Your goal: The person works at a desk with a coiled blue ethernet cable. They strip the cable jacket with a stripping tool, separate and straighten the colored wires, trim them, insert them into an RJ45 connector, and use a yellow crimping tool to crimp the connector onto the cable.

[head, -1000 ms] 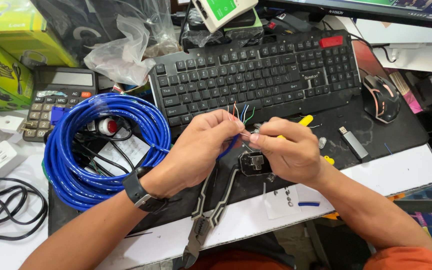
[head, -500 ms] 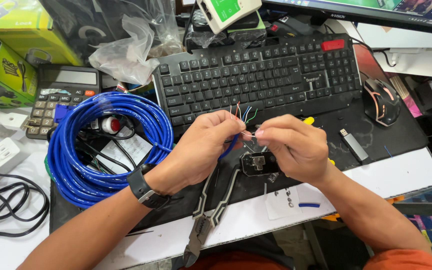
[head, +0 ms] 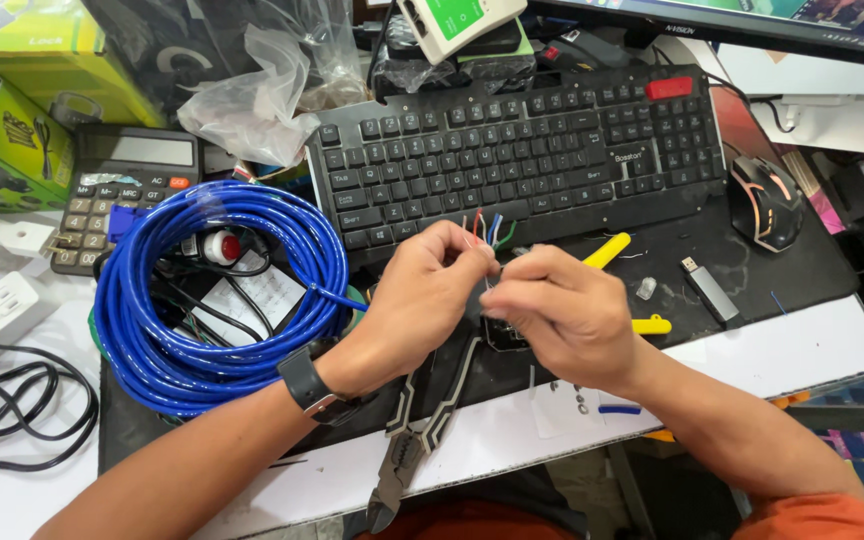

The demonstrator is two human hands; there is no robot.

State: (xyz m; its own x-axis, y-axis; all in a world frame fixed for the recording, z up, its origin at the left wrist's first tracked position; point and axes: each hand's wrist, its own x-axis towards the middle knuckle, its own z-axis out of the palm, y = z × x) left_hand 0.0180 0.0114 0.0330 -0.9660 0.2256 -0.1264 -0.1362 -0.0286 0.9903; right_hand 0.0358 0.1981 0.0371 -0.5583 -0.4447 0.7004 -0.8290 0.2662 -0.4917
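We see the left hand (head: 422, 300) and right hand (head: 562, 315) pinching fanned coloured wires (head: 487, 230) of a coiled blue cable (head: 202, 300), before a black keyboard (head: 522, 150) on the counter (head: 802, 350).

Lighting bright, even, diffuse from above; shadows soft and short under the hands. Mild glare on crumpled plastic bag (head: 252, 95) and keyboard (head: 522, 150) keys. Focus sharp centrally; slight wide-angle bending at edges.

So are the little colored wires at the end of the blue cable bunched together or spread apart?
Spread apart. The little colored wires fan out separately above the left hand, which pinches them at the base, with the right hand touching them.
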